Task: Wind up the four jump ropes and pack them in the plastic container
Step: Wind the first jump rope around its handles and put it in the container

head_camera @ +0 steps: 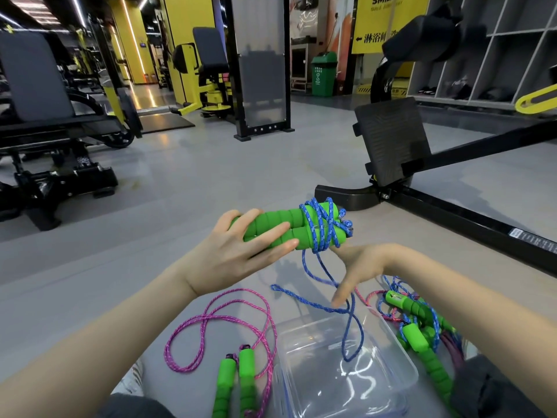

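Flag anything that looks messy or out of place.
The blue rope is wound crookedly around the green handles in the left hand, its loose tail dangling over the plastic container. Right of it, more ropes lie tangled together.

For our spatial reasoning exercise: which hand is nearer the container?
Right. The right hand hangs just above the container; the left hand holds handles higher, further left.

Grey gym floor [211, 176], black footplate [391, 140], green bin [324, 73], yellow weight machine [208, 95], cubby shelves [497, 55].
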`<action>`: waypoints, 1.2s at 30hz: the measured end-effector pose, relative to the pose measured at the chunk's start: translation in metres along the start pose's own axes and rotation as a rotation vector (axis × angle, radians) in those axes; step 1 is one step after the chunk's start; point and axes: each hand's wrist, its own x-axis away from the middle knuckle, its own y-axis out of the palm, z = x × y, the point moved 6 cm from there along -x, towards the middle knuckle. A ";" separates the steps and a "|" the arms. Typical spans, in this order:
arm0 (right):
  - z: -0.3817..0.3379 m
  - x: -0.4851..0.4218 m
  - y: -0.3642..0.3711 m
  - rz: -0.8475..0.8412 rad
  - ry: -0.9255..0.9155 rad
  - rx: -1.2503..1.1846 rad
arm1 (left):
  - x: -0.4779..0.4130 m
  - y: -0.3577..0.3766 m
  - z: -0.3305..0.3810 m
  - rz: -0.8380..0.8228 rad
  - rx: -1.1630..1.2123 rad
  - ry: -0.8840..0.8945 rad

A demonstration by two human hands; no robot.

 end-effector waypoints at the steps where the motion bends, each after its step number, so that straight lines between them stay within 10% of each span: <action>1: -0.003 0.004 0.003 -0.048 -0.011 -0.127 | -0.001 -0.001 0.000 0.004 -0.001 0.000; 12: -0.048 0.000 -0.008 0.321 -0.496 -0.927 | -0.010 -0.002 -0.003 0.069 -0.026 -0.076; 23: -0.068 0.032 -0.025 0.199 -0.367 -0.259 | 0.042 0.024 -0.033 -0.190 -0.199 -0.156; 27: -0.075 0.055 -0.059 0.423 -0.453 -0.091 | 0.038 0.023 -0.020 -0.229 -0.133 -0.045; 36: -0.038 0.041 -0.065 0.611 -0.523 -0.377 | -0.013 -0.015 0.046 0.064 0.114 0.137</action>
